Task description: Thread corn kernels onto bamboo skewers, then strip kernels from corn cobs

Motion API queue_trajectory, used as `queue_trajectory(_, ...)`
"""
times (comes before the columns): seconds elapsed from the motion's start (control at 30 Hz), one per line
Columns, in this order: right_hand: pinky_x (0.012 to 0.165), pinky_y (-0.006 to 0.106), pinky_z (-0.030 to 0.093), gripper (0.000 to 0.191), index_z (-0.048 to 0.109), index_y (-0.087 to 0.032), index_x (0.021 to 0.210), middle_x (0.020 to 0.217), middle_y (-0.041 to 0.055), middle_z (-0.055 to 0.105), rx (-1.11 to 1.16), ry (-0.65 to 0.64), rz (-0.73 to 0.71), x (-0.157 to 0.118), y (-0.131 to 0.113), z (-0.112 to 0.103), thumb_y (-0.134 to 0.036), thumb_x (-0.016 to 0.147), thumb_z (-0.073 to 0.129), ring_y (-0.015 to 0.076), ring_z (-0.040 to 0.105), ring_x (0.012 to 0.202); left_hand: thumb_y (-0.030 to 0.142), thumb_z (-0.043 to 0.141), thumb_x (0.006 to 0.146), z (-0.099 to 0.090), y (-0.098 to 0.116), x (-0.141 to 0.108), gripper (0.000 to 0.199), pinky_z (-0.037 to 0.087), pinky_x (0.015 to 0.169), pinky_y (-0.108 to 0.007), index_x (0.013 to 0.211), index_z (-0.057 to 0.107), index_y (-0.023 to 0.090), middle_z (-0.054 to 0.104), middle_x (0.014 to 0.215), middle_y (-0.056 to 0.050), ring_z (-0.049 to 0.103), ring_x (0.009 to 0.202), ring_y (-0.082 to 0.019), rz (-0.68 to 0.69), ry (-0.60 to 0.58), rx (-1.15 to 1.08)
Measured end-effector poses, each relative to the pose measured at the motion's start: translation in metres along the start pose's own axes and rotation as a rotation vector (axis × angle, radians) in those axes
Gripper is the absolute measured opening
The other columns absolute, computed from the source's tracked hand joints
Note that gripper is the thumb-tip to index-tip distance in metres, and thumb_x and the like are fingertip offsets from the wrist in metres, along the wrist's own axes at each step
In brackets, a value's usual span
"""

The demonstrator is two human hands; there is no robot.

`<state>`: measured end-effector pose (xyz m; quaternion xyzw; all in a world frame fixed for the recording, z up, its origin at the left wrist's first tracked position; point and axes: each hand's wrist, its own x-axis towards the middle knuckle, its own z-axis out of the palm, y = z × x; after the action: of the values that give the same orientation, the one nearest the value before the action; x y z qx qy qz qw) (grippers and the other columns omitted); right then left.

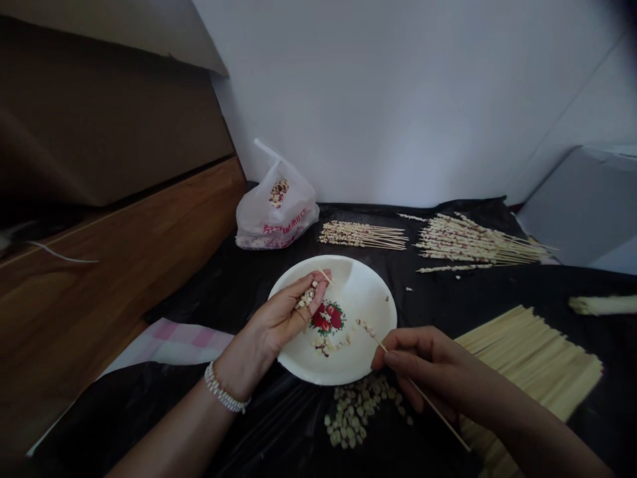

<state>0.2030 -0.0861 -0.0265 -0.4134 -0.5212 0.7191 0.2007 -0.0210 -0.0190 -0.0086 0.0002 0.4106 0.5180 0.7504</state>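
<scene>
My left hand [293,309], with a beaded bracelet on its wrist, is cupped over the left part of a white bowl [368,285]. Small pale pieces [305,299] lie in its palm, and a short bit of stick shows at the fingertips. At the bowl's right edge, my right hand [418,362] pinches a thin wooden skewer [438,415]. Several small pieces are threaded on the skewer's upper tip, which points into the bowl. Loose pieces [326,345] rest on the bowl's bottom beside a red strawberry print.
A plastic bag [276,212] stands behind the bowl. Two piles of threaded skewers [343,234] [462,242] lie at the back. Bare sticks [532,358] are at the right, flat greenish pieces [353,411] in front of the bowl. A wooden board [149,219] borders the left.
</scene>
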Motion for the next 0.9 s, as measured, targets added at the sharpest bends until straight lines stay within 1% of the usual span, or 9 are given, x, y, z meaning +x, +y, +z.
queue_trajectory(0.13, 0.03, 0.014, 0.02, 0.04, 0.063, -0.017, 0.093, 0.048, -0.0065, 0.055, -0.001, 0.004, 0.004, 0.0, -0.001, 0.001, -0.056, 0.085, 0.059, 0.0015, 0.031, 0.031, 0.001, 0.052, 0.088, -0.002, 0.001, 0.001, 0.035, 0.059, 0.066, -0.016, 0.122, 0.059, 0.006, 0.069, 0.089, -0.01, 0.069, 0.073, -0.012, 0.033, -0.053, -0.004)
queue_trajectory(0.3, 0.03, 0.013, 0.02, 0.041, 0.062, -0.016, 0.092, 0.048, -0.0066, 0.055, -0.008, -0.008, 0.005, 0.0, 0.0, 0.001, -0.056, 0.084, 0.06, 0.0012, 0.031, 0.03, -0.004, 0.05, 0.086, 0.004, 0.002, -0.007, 0.032, 0.058, 0.067, -0.015, 0.113, 0.064, 0.008, 0.07, 0.086, -0.007, 0.069, 0.07, -0.01, 0.128, -0.028, 0.031)
queue_trajectory(0.43, 0.03, 0.014, 0.02, 0.04, 0.06, -0.016, 0.092, 0.048, -0.0066, 0.056, -0.003, -0.04, 0.011, 0.001, 0.001, 0.002, -0.056, 0.086, 0.057, 0.0019, 0.031, 0.029, -0.004, 0.052, 0.086, 0.004, 0.003, -0.006, 0.025, 0.058, 0.071, -0.016, 0.102, 0.067, 0.008, 0.071, 0.085, -0.007, 0.07, 0.073, -0.01, 0.149, -0.031, 0.053)
queue_trajectory(0.57, 0.03, 0.013, 0.022, 0.039, 0.059, -0.017, 0.092, 0.049, -0.0059, 0.057, -0.008, -0.088, 0.029, 0.002, 0.002, 0.004, -0.056, 0.087, 0.056, 0.0031, 0.038, 0.03, -0.005, 0.054, 0.083, -0.003, 0.002, 0.0, 0.024, 0.057, 0.076, -0.016, 0.097, 0.068, 0.009, 0.072, 0.091, -0.008, 0.071, 0.081, -0.011, 0.15, -0.041, 0.076)
queue_trajectory(0.67, 0.029, 0.013, 0.022, 0.039, 0.057, -0.018, 0.094, 0.051, -0.0061, 0.058, 0.008, -0.121, 0.055, 0.002, 0.003, 0.006, -0.056, 0.087, 0.055, 0.0029, 0.038, 0.03, -0.005, 0.059, 0.081, -0.006, 0.001, 0.002, 0.024, 0.057, 0.077, -0.016, 0.094, 0.07, 0.012, 0.073, 0.099, -0.009, 0.071, 0.089, -0.013, 0.158, -0.041, 0.147)
queue_trajectory(0.77, 0.029, 0.012, 0.022, 0.038, 0.056, -0.018, 0.094, 0.051, -0.0064, 0.058, 0.022, -0.142, 0.069, 0.002, 0.002, 0.008, -0.055, 0.088, 0.055, 0.0025, 0.038, 0.03, -0.007, 0.059, 0.079, -0.005, 0.0, 0.001, 0.028, 0.056, 0.078, -0.014, 0.094, 0.071, 0.014, 0.073, 0.104, -0.007, 0.07, 0.093, -0.013, 0.167, -0.031, 0.19)
queue_trajectory(0.9, 0.028, 0.012, 0.021, 0.037, 0.057, -0.018, 0.095, 0.05, -0.0065, 0.058, 0.032, -0.148, 0.079, 0.002, 0.003, 0.008, -0.054, 0.089, 0.054, 0.0019, 0.038, 0.029, -0.01, 0.058, 0.077, -0.004, -0.001, -0.002, 0.032, 0.057, 0.079, -0.015, 0.098, 0.07, 0.011, 0.073, 0.107, -0.011, 0.07, 0.092, -0.014, 0.191, -0.04, 0.18)
